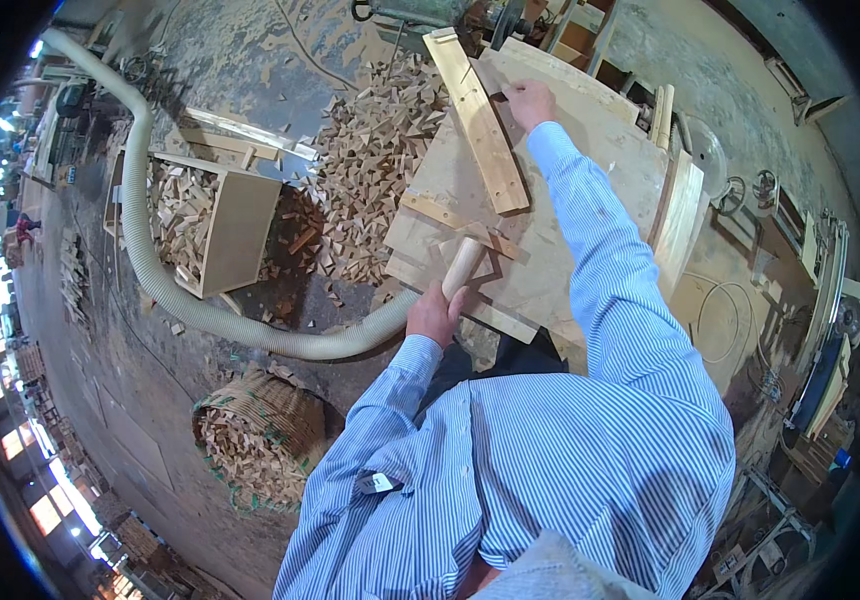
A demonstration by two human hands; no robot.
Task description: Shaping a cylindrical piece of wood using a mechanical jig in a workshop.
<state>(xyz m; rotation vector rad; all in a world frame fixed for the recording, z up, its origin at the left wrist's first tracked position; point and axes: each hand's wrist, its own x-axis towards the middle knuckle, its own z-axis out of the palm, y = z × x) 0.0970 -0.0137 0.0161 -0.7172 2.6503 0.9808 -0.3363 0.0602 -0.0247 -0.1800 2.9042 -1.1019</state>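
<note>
My left hand (435, 316) is wrapped round a thick, pale round wooden rod (464, 264) at the near left part of the wooden worktable (560, 235). The rod's far end lies over a flat wooden strip with holes (430, 208). My right arm reaches across to the far side of the table. There my right hand (530, 104) is closed, its fingertips curled beside a long, slightly curved wooden board (478, 125); what they hold, if anything, is hidden. That board has several holes and a notched far end.
Wood offcuts (375, 170) are heaped on the floor left of the table. More fill a wooden box (240, 230) and a woven basket (280, 420). A ribbed hose (210, 315) curves below the box to the table. Planks (680, 215) and a round disc (707, 158) stand at the right.
</note>
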